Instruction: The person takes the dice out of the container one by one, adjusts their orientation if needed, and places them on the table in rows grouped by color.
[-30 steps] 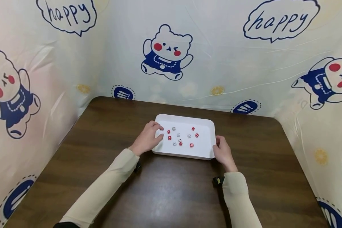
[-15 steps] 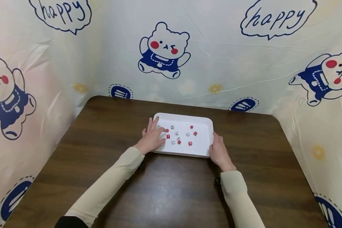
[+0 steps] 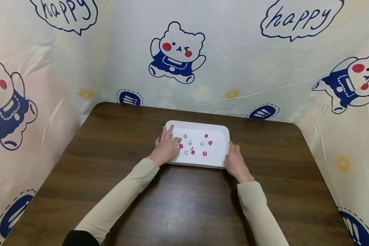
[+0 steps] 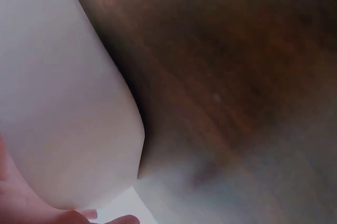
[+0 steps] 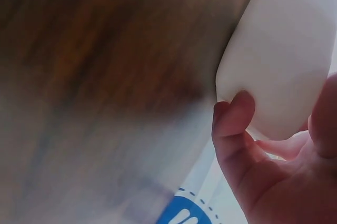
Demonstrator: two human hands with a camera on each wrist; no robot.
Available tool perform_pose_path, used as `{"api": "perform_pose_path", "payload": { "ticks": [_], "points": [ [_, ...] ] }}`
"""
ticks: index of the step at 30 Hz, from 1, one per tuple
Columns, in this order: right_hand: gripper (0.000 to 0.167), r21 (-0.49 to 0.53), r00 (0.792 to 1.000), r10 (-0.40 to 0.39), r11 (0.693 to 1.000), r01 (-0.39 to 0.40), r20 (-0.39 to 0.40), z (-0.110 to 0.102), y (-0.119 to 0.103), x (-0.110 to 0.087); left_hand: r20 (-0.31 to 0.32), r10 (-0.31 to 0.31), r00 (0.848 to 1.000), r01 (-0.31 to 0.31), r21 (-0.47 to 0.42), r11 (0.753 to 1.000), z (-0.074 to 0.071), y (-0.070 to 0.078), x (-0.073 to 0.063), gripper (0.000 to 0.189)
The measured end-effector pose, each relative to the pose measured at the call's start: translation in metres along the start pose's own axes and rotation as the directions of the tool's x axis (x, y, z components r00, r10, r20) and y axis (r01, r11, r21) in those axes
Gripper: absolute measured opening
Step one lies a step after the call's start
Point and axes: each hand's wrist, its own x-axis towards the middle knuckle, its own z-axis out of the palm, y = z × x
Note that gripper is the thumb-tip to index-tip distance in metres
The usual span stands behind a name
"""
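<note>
Three sides of printed cloth point(image 3: 233, 68) enclose a brown table point(image 3: 178, 205), and the white tray point(image 3: 216, 160) is at the table's far half, near the middle; whether its base lies fully down, I cannot tell. It looks like thin, stiff plastic, so it should be light, smooth and a little slippery, unlikely to break, with its shallow wall the main limit, since a sharp tilt could send loose contents sliding. The two short ends look the best places to take hold, thumb against the rim and fingers outside, kept level. The right hand point(image 3: 237, 164) grips the right end that way, fingers curled on the outer wall in the right wrist view. The left hand point(image 3: 165, 148) lies palm down across the left end, its fingers fairly straight and spread wide, index finger and thumb reaching over the inside; whether they touch anything there is unclear. Smallest are the red dice point(image 3: 204, 153) and white dice point(image 3: 202, 143), scattered inside, hard and very light, some right beside the left fingertips.
</note>
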Motion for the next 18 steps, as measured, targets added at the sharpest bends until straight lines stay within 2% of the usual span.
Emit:
{"api": "perform_pose_path", "payload": {
  "ticks": [12,18],
  "points": [
    [0.057,-0.036,1.0,0.003,0.999,-0.002,0.028,-0.0003,-0.0019,0.0006,-0.037,0.019,0.999,-0.015,0.097,0.995,0.0087,0.001,0.0059,0.026],
    [0.057,-0.053,1.0,0.006,0.999,-0.004,0.031,0.0005,-0.0015,0.0018,-0.031,0.022,0.999,-0.018,0.128,0.992,0.0101,0.0014,0.0054,0.025]
  ]
}}
